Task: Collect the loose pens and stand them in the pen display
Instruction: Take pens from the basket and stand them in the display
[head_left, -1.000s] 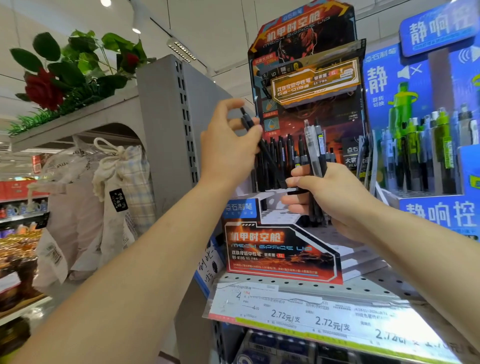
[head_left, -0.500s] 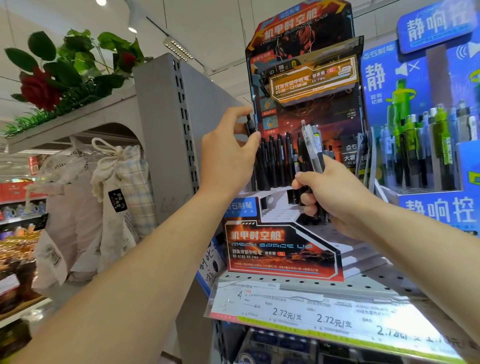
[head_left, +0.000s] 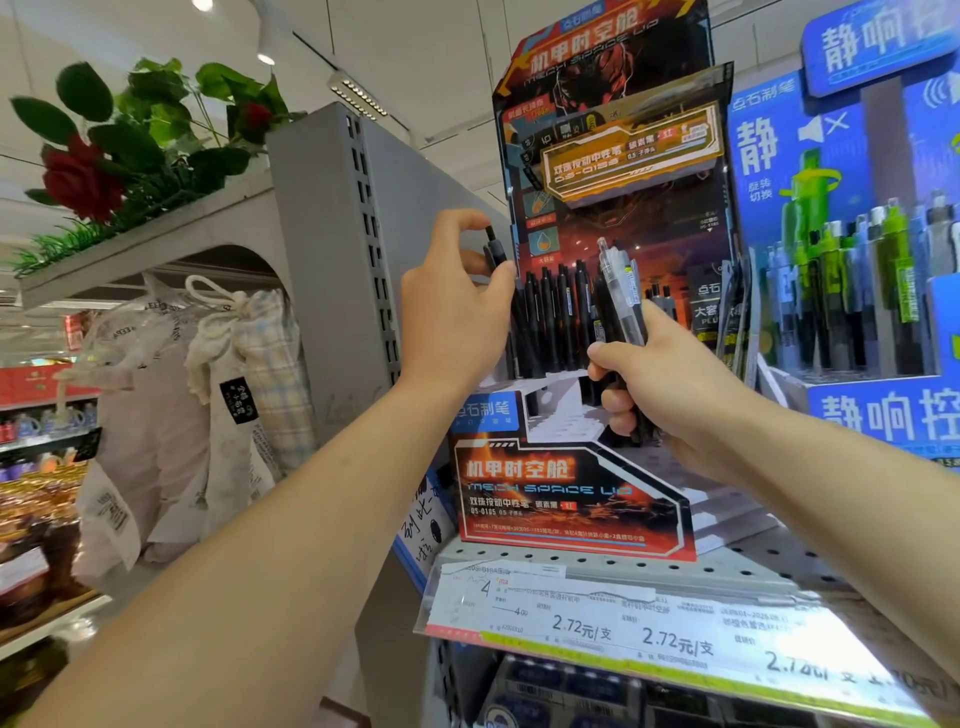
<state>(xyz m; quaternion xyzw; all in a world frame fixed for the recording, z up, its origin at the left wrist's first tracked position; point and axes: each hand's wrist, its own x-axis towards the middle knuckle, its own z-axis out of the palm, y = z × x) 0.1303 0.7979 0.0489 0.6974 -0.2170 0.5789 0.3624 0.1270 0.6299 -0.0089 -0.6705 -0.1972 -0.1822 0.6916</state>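
Note:
A red and black cardboard pen display (head_left: 571, 499) stands on a perforated shelf, with several black pens (head_left: 550, 317) upright in its back row. My left hand (head_left: 457, 306) pinches one black pen (head_left: 496, 249) near its top, held upright at the display's left end. My right hand (head_left: 660, 384) is closed on a bundle of pens (head_left: 621, 296), black ones and a clear one, their tops sticking up in front of the display's right side. The stepped white slots in the display's front rows show holes with no pens.
A blue display (head_left: 878, 291) of green and grey pens stands just right. A grey shelf upright (head_left: 337, 249) rises left of the pen display. Price labels (head_left: 623, 629) run along the shelf edge. Cloth bags (head_left: 208, 395) hang at left under artificial roses (head_left: 83, 176).
My left hand has turned its single black pen from slanted to upright and brought it down toward the left end of the back row. My right hand stayed put with its bundle.

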